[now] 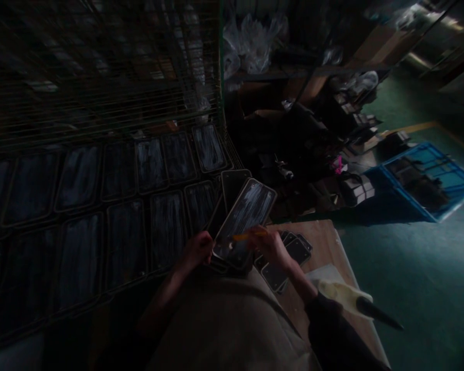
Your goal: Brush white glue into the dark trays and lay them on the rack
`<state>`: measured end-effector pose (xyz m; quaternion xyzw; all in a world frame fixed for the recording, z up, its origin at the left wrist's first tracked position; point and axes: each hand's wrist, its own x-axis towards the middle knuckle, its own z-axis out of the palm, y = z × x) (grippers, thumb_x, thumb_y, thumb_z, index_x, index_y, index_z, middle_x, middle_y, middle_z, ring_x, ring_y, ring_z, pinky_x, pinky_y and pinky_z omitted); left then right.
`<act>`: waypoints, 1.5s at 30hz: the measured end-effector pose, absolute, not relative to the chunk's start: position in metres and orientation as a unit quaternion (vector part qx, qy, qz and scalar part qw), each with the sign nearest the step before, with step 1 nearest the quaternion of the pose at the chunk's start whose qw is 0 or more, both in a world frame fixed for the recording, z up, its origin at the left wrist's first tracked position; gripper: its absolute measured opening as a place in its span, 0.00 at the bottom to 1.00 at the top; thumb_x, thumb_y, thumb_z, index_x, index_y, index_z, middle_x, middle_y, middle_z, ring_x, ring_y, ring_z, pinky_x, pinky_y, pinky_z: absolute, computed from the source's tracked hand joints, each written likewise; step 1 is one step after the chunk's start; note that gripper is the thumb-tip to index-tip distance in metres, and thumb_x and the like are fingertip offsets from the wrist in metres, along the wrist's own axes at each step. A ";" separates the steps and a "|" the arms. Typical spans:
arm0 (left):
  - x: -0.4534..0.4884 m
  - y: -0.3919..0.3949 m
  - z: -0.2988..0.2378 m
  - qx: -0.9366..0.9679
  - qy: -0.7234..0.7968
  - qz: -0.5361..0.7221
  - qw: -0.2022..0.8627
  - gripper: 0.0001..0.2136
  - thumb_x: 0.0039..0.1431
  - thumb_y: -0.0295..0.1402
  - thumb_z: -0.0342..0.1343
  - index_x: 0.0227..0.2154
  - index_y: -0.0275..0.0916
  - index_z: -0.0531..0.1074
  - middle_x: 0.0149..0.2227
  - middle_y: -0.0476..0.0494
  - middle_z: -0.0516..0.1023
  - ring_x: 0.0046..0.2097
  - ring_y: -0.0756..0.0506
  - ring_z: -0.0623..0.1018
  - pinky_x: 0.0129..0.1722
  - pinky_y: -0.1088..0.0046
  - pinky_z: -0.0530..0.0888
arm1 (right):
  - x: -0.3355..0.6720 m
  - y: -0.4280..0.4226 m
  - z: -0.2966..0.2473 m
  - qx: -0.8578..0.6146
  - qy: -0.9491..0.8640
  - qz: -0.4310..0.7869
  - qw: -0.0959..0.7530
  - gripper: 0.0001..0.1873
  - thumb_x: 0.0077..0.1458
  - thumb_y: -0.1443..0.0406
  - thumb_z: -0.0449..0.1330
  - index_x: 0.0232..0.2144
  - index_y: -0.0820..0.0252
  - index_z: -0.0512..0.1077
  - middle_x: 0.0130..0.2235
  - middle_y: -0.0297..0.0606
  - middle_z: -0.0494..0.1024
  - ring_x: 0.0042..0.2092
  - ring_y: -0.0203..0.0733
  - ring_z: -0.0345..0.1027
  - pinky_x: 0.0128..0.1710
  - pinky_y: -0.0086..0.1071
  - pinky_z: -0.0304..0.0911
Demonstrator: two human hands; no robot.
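Observation:
A dark rectangular plate [249, 206] with rounded corners and wet, whitish streaks lies tilted in front of me, on top of other dark plates. My left hand [198, 248] is closed on its lower left edge. In my right hand [269, 246] is a brush with a yellow handle [242, 236]; its tip is over the lower part of the plate, and whether it touches is too dark to tell. Beside that hand, a loose pile of similar plates [280, 265] rests on a wooden board [328, 242].
Rows of streaked plates [79, 175] cover a wire rack [226, 141] to the left. A pale yellow container [342, 294] with a dark handle-like part stands at the board's right. Cartons and bags fill shelving behind; a blue crate [429, 180] sits on the green floor.

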<state>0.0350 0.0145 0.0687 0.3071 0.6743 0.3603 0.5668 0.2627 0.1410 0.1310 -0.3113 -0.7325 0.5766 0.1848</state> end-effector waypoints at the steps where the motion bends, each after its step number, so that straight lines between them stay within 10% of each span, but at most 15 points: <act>1: 0.035 0.015 0.070 0.308 0.676 0.363 0.562 0.13 0.55 0.44 0.54 0.27 0.40 0.63 0.15 0.57 0.69 0.14 0.52 0.69 0.13 0.80 0.64 | 0.260 0.148 0.128 -0.335 -0.721 0.562 0.229 0.16 0.65 0.56 0.51 0.43 0.61 0.70 0.28 0.35 0.76 0.30 0.38 0.73 0.30 0.27 0.67; 10: 0.037 0.012 0.068 0.305 0.683 0.376 0.546 0.13 0.54 0.45 0.55 0.27 0.40 0.63 0.14 0.57 0.68 0.14 0.52 0.68 0.13 0.80 0.63 | 0.249 0.148 0.114 -0.379 -0.657 0.595 0.265 0.17 0.61 0.53 0.55 0.41 0.60 0.71 0.26 0.33 0.75 0.26 0.39 0.71 0.24 0.27 0.68; 20: 0.038 0.004 0.069 0.255 0.679 0.410 0.553 0.16 0.53 0.49 0.57 0.31 0.40 0.64 0.17 0.57 0.68 0.16 0.51 0.70 0.14 0.80 0.63 | 0.252 0.219 0.099 -0.497 -0.607 0.361 0.504 0.17 0.63 0.54 0.52 0.43 0.60 0.70 0.32 0.36 0.77 0.32 0.40 0.74 0.33 0.32 0.70; 31: 0.035 0.006 0.078 0.285 0.708 0.413 0.497 0.15 0.51 0.47 0.59 0.31 0.40 0.70 0.29 0.51 0.71 0.33 0.47 0.73 0.29 0.76 0.73 | 0.268 0.180 0.108 -0.495 -0.652 0.414 0.399 0.16 0.63 0.55 0.52 0.42 0.61 0.70 0.29 0.37 0.77 0.29 0.41 0.74 0.29 0.30 0.68; 45: 0.030 0.004 0.078 0.122 0.548 0.512 0.650 0.17 0.47 0.41 0.63 0.39 0.40 0.69 0.33 0.49 0.75 0.27 0.49 0.76 0.23 0.75 0.71 | 0.283 0.173 0.084 -0.529 -0.638 0.292 0.477 0.20 0.60 0.54 0.53 0.48 0.59 0.70 0.38 0.44 0.78 0.35 0.47 0.74 0.30 0.36 0.69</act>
